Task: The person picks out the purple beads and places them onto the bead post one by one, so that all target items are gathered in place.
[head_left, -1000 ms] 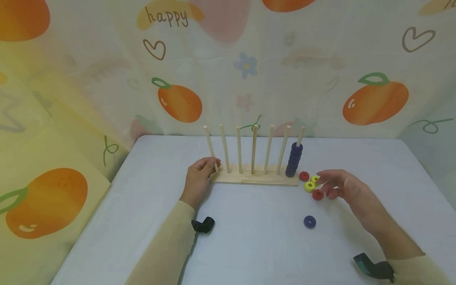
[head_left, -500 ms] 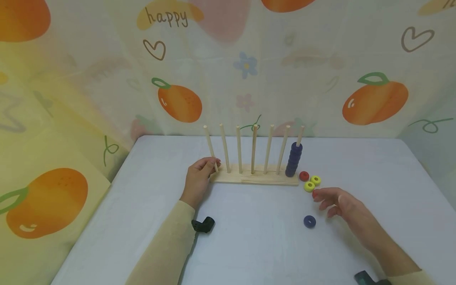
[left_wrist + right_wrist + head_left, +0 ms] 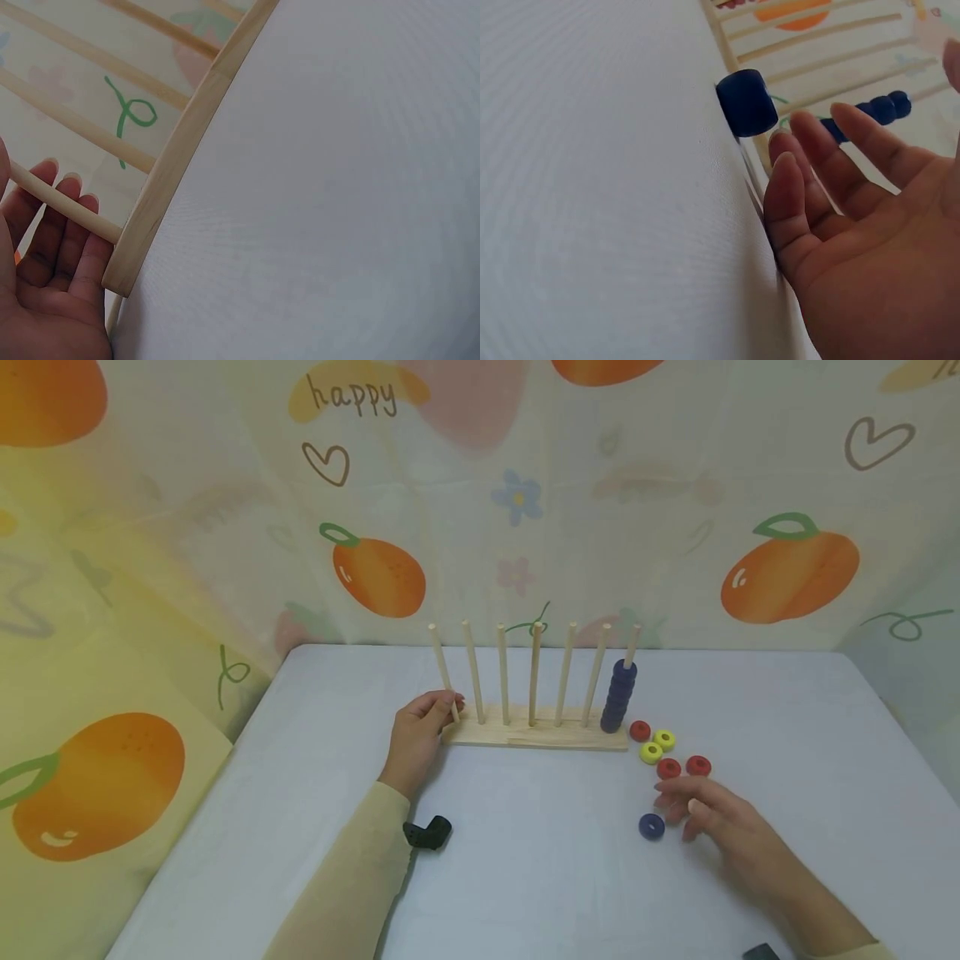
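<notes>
A wooden rack with upright pegs stands toward the back of the table, its base (image 3: 536,737) lying flat. My left hand (image 3: 420,735) holds the leftmost peg (image 3: 71,206) near its foot, fingers behind it and thumb in front. Blue beads (image 3: 618,696) are stacked on the rightmost peg. Just to the right of a loose blue bead (image 3: 652,827) is my right hand (image 3: 723,827), fingers loosely bent and holding nothing. In the right wrist view, that blue bead (image 3: 748,103) sits beyond the fingertips, apart from them.
Loose red beads (image 3: 698,766) and two yellow beads (image 3: 651,752) lie between the rack's right end and my right hand. A white cloth covers the table (image 3: 525,860). Behind it hangs a printed curtain (image 3: 600,552).
My right hand has moved from beside the yellow and red beads toward me, to the loose blue bead, uncovering the red beads. The left hand and the rack stay in place.
</notes>
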The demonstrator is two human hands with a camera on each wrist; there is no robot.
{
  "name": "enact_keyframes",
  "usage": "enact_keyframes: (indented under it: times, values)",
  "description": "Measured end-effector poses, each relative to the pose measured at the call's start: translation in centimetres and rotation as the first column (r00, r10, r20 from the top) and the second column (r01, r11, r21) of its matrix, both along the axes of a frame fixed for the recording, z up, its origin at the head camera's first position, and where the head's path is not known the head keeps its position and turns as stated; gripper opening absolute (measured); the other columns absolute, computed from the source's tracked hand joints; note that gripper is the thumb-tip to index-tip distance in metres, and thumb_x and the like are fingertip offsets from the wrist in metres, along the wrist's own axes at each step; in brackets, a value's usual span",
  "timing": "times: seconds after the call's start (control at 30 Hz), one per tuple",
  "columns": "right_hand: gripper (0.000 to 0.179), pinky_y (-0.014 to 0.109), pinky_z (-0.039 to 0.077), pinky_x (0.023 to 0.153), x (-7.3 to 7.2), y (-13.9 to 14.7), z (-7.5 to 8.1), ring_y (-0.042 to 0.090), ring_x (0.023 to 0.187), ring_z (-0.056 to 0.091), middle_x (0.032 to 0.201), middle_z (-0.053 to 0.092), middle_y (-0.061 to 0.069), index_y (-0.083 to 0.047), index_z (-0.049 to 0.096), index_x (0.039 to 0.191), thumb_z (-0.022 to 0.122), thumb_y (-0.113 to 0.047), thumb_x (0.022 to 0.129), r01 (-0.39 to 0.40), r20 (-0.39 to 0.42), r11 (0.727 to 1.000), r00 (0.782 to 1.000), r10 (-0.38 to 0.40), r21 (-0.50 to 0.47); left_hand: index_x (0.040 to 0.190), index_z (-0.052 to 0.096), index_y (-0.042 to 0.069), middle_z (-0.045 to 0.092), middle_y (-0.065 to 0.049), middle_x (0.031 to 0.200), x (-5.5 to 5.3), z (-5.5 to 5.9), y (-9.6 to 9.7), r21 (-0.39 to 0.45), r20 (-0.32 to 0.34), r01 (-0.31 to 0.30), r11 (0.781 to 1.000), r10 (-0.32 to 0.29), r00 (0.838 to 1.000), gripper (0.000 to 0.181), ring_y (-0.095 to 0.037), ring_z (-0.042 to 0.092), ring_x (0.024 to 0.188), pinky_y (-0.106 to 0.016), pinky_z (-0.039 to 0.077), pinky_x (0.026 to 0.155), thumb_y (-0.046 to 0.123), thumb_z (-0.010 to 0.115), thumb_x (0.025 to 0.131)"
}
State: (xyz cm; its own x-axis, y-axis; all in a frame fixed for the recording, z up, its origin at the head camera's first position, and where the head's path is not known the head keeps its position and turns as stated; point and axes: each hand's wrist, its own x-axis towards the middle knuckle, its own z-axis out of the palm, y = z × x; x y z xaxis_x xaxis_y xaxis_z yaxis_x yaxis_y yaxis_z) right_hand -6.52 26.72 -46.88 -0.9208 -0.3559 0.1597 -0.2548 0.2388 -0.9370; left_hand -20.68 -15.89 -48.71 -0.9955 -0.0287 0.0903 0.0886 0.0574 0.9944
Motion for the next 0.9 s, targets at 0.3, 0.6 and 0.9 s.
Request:
enact_keyframes:
  times: [0.3,0.6,0.9]
  values:
    - [0.037,0.027,0.06,0.085,0.2,-0.4,0.0,0.017,0.104,0.067,0.127,0.071,0.011,-0.002,0.066,0.138,0.075,-0.009,0.104,0.041,0.173,0.987,0.983,-0.068,0.152,0.117,0.078,0.003,0.076,-0.012,0.121,0.1,0.2,0.1,-0.023,-0.007,-0.009,1.0,0.008,1.0,0.036,-0.025,0.068,0.121,-0.038,0.056,0.105,0.037,0.067,0.111]
    - [0.044,0.026,0.057,0.079,0.3,-0.3,-0.9,0.016,0.099,0.062,0.118,0.068,-0.002,-0.018,0.073,0.13,0.092,-0.012,0.09,0.02,-0.019,0.967,1.0,-0.016,0.253,0.117,0.079,0.005,0.077,-0.009,0.119,0.0,-0.1,0.0,-0.034,-0.008,-0.009,0.999,0.009,1.0,0.038,-0.024,0.07,0.119,-0.039,0.056,0.105,0.041,0.067,0.11]
    - [0.037,0.026,0.057,0.081,0.2,-0.8,-0.4,0.014,0.099,0.061,0.114,0.066,-0.007,-0.021,0.075,0.121,0.09,-0.008,0.09,0.045,0.055,0.938,0.996,-0.068,0.343,0.117,0.078,0.002,0.076,-0.011,0.12,0.0,0.0,0.1,-0.034,-0.007,-0.008,0.999,0.008,1.0,0.04,-0.026,0.07,0.117,-0.039,0.056,0.104,0.04,0.067,0.111]
